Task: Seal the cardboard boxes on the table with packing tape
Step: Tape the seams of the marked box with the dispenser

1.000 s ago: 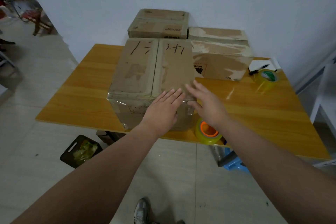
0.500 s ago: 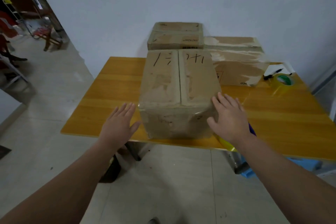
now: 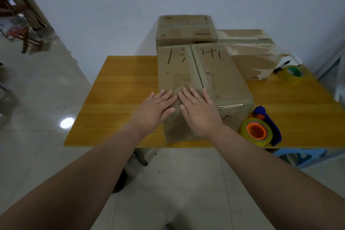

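Note:
A large cardboard box [image 3: 214,73] with black marker writing on its closed top flaps stands at the near edge of the wooden table [image 3: 119,87]. Clear tape shines across its near top edge. My left hand [image 3: 155,108] and my right hand [image 3: 197,110] lie flat side by side on the near end of the box top, fingers straight, pressing down over the edge. A tape dispenser [image 3: 261,129] with a yellowish roll, orange core and blue handle sits on the table just right of the box.
Two more cardboard boxes stand behind: a smaller one [image 3: 186,31] and a torn-faced one [image 3: 255,52] at back right. A second tape roll [image 3: 293,74] and a black marker [image 3: 281,66] lie at the right. A blue stool [image 3: 300,157] is under the table.
Both hands have come from the box's left and right sides to its near top edge, now flat together. The view has shifted left, so the box and the dispenser sit further right.

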Demonstrator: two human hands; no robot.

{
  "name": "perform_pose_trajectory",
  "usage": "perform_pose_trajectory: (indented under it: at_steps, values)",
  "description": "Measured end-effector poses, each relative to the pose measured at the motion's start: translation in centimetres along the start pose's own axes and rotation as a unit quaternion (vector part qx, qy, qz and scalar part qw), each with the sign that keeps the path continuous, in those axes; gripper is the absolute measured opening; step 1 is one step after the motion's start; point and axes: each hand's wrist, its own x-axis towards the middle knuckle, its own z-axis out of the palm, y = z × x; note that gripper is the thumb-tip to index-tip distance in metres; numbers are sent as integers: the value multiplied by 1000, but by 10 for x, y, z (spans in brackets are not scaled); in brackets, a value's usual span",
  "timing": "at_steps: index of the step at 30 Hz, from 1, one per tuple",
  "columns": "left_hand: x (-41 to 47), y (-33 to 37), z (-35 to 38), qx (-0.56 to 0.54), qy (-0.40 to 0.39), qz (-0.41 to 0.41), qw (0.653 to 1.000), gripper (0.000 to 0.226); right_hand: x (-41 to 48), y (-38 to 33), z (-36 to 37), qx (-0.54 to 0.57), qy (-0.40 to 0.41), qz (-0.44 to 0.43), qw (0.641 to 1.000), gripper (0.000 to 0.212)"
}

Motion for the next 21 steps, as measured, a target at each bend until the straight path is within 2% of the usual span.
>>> perform_pose_trajectory:
  at_steps: [3,10,14,18,21]
  values:
    - [-1,-2,1,85,-9,21,996,59,-5,3,7,-107,1,-23,994,64]
    - [-5,1,11,194,-5,17,981,65,-6,-1,15,-184,11,-8,983,65]
    - [-4,7,7,216,-30,1,976,72,-7,9,7,-186,-6,-35,982,86]
    - [-1,29,0,195,-24,-17,980,82,-18,31,-14,-107,14,-15,994,76]
    - [13,51,-1,150,-6,-16,989,68,-24,61,-25,-73,22,40,996,71]
